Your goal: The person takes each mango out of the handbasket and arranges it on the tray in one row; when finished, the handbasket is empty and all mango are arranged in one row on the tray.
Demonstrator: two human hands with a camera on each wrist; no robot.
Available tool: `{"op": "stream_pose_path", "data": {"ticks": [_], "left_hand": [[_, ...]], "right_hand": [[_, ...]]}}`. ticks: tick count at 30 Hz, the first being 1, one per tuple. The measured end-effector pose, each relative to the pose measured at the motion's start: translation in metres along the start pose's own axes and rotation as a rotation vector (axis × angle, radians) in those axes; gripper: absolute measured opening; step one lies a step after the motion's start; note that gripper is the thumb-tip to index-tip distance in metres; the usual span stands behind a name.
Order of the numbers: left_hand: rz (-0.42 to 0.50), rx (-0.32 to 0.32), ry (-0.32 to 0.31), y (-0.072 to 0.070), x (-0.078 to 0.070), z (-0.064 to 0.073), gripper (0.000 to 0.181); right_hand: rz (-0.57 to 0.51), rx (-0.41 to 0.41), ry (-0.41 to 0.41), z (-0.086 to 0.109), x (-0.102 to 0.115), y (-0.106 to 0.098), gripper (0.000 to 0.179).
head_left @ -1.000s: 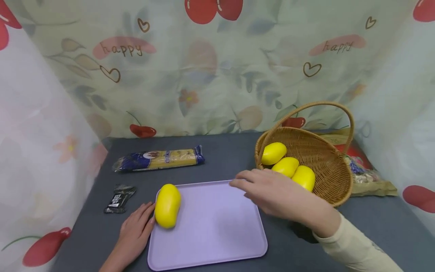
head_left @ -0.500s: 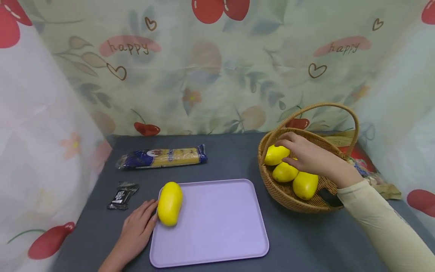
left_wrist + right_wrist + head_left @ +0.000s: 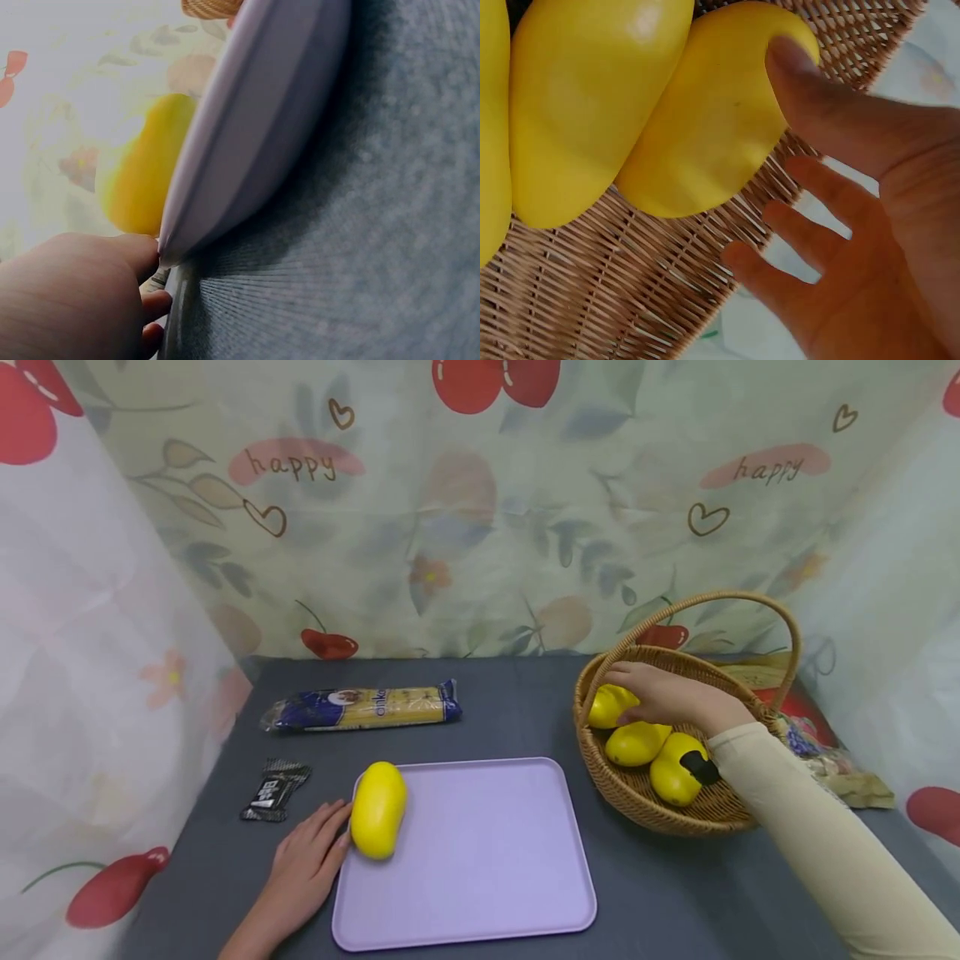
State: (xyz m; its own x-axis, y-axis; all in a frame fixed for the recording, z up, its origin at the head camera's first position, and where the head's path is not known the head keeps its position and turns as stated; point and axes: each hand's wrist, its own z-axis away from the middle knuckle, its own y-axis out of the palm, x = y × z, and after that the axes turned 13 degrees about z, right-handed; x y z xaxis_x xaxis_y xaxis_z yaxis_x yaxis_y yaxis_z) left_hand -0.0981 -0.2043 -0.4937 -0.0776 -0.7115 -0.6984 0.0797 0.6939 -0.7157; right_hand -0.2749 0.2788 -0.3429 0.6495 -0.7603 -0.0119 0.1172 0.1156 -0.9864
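My right hand (image 3: pixel 660 693) reaches into the wicker basket (image 3: pixel 622 797), over the rearmost yellow mango (image 3: pixel 609 708). In the right wrist view its thumb (image 3: pixel 791 56) touches that mango (image 3: pixel 712 120), while the other visible fingers spread straight beside it, near the basket wall. Two more mangoes, a middle one (image 3: pixel 633 745) and a front one (image 3: pixel 671 777), lie in the basket. My left hand (image 3: pixel 307 852) rests at the left edge of the lilac tray (image 3: pixel 480 852), its thumb tip right at the rim. One mango (image 3: pixel 378 810) lies on the tray's left side.
A blue and yellow pasta packet (image 3: pixel 367 707) lies behind the tray. To its left front is a small black wrapped packet (image 3: pixel 274 789). A brown and red bag (image 3: pixel 817 735) sits behind the basket at the right. Patterned curtains (image 3: pixel 487 527) enclose the table.
My right hand has moved from above the tray's right edge into the basket and lowered onto the rear mango. My left hand has stayed at the tray.
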Motion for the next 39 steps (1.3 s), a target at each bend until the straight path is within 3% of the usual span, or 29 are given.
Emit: {"op": "stream_pose_path", "data": {"ticks": [5, 14, 22, 39], "left_hand": [[0.006, 0.005, -0.002, -0.0007, -0.0006, 0.0003, 0.055], [0.005, 0.006, -0.013, -0.0009, -0.0013, -0.0008, 0.056], [0.010, -0.003, 0.003, -0.0003, 0.0007, 0.0000, 0.055], [-0.005, -0.004, 0.006, 0.0004, -0.0004, 0.0005, 0.055]], "right_hand": [[-0.020, 0.062, -0.001, -0.0045, 0.0000, 0.0047, 0.060], [0.063, 0.006, 0.041, -0.0070, -0.0050, 0.0028, 0.054], [0.012, 0.002, 0.047, -0.0058, -0.0077, 0.0077, 0.056], [0.073, -0.006, 0.058, -0.0019, -0.0063, 0.0060, 0.056]]}}
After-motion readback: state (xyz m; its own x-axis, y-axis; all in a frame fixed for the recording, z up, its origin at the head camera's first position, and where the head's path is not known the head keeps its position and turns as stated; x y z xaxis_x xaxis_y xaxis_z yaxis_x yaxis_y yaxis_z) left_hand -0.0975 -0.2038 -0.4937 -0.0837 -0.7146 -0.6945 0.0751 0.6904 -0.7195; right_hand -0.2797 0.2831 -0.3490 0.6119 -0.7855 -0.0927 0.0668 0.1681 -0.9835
